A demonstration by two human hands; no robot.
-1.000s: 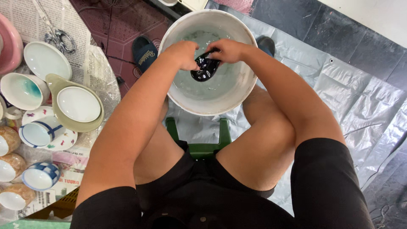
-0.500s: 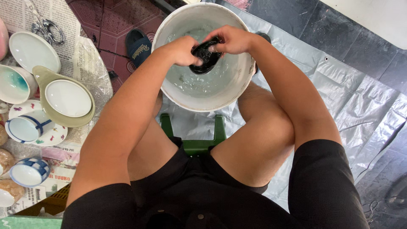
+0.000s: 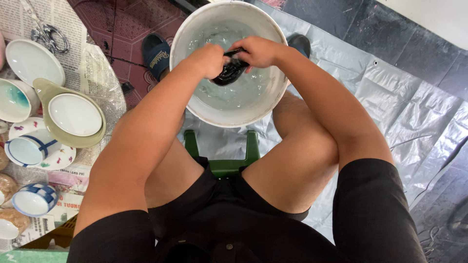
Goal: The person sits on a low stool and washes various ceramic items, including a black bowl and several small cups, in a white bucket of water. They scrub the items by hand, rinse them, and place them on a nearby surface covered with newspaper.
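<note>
You hold the small glossy black dish (image 3: 230, 72) over the water in the round white plastic basin (image 3: 195, 104). It sits between your hands: your left hand (image 3: 208, 59) and your right hand (image 3: 257, 51) each have fingers clamped on its rim, equally near.

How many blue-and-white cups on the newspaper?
2 in view: one cup on the patterned saucer beside the green-rimmed dish, another cup nearer the bottom-left edge. More may sit outside the left frame edge.
</note>
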